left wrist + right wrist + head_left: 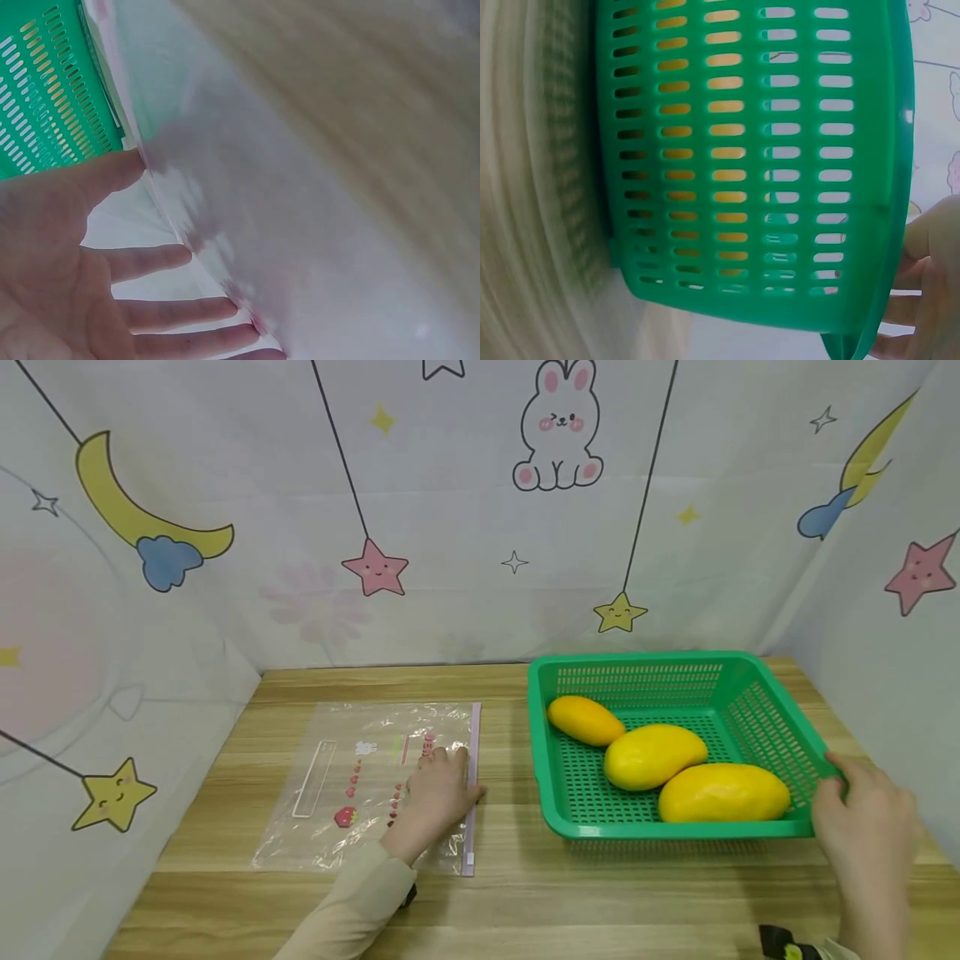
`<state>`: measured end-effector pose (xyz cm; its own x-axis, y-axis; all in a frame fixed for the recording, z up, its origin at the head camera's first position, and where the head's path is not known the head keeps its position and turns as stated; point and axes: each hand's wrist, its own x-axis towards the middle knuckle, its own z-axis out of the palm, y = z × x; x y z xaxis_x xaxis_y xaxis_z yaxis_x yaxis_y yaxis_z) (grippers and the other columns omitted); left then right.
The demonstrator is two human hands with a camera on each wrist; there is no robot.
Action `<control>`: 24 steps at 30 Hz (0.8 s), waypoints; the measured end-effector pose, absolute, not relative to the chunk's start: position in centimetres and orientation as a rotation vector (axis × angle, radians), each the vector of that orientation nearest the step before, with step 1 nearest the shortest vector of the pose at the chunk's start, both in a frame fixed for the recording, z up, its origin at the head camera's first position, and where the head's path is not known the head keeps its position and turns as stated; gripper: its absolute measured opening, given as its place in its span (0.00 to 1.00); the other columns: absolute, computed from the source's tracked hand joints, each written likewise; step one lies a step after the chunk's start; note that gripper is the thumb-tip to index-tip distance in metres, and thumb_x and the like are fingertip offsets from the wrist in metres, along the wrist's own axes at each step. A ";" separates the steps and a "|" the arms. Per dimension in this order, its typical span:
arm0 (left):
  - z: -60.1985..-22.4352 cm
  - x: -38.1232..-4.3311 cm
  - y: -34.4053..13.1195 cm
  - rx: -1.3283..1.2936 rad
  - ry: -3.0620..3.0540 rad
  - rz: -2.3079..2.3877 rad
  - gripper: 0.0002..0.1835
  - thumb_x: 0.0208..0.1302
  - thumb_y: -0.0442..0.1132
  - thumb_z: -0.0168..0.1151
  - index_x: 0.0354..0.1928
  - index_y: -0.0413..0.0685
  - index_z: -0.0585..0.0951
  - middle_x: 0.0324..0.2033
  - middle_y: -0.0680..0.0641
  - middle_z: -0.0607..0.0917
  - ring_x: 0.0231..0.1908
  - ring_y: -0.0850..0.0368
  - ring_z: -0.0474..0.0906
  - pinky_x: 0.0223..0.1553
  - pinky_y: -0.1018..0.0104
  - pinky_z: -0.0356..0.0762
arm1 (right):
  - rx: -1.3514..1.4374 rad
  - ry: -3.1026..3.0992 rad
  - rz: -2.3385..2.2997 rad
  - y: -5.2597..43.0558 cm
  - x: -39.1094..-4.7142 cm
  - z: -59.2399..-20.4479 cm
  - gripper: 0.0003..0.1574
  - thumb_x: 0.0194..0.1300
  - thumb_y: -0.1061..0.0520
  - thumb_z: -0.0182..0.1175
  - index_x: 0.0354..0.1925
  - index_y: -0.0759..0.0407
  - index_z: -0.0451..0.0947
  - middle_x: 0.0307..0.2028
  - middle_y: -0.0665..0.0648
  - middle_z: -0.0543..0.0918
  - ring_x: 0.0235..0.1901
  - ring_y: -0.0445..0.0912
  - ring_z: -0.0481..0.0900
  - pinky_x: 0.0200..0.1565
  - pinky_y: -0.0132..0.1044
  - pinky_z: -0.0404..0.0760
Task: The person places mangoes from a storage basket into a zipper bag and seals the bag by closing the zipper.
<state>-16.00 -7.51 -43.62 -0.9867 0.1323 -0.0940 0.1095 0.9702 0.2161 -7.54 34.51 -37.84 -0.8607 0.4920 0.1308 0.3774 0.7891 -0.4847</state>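
A clear plastic zip bag (pixel 315 839) with strawberry and bunny prints lies flat on the left of the table, its lilac zip strip (pixel 469 827) facing right. My left hand (pixel 437 793) rests on the bag close to that strip; in the left wrist view its spread, straight fingers (pixel 150 260) touch the plastic. To the right stands a green slotted plastic basket (pixel 637 662) holding a small orange-yellow mango (pixel 585 720) and two larger yellow mangoes, one in the middle (pixel 656 757) and one in front (pixel 724 793). My right hand (pixel 870 814) grips the basket's rim at its right front corner.
A wood-grain table (pixel 592 910) carries both bag and basket. Behind it and along both sides hangs a white cloth (pixel 465 527) printed with stars, moons and a bunny. A strip of table separates the bag from the basket.
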 end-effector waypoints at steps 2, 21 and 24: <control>-43.6 -16.0 -7.5 0.179 3.010 0.310 0.34 0.57 0.58 0.65 0.59 0.44 0.73 0.47 0.35 0.78 0.44 0.38 0.76 0.31 0.46 0.82 | -0.672 -2.734 0.654 34.3 -7.6 -37.7 0.32 0.68 0.60 0.35 0.66 0.68 0.63 0.64 0.77 0.66 0.55 0.79 0.59 0.51 0.75 0.59; -43.1 -16.0 -7.1 0.221 2.985 0.381 0.30 0.59 0.50 0.64 0.58 0.40 0.74 0.42 0.37 0.80 0.37 0.44 0.76 0.29 0.54 0.82 | -0.490 -2.737 0.599 32.6 -8.0 -36.8 0.30 0.68 0.56 0.37 0.63 0.64 0.69 0.58 0.77 0.73 0.33 0.61 0.70 0.29 0.44 0.58; -43.0 -16.0 -7.1 0.226 2.987 0.381 0.27 0.59 0.50 0.64 0.55 0.39 0.75 0.38 0.39 0.80 0.33 0.46 0.75 0.27 0.57 0.79 | -0.459 -2.736 0.643 32.1 -8.0 -36.7 0.30 0.68 0.56 0.37 0.63 0.64 0.69 0.57 0.76 0.74 0.43 0.66 0.72 0.33 0.50 0.60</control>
<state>-15.99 -7.09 -42.96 -0.9815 0.1627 -0.1012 0.1321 0.9571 0.2581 -8.05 32.11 -36.69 -0.9063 0.3682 0.2075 0.2373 0.8495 -0.4711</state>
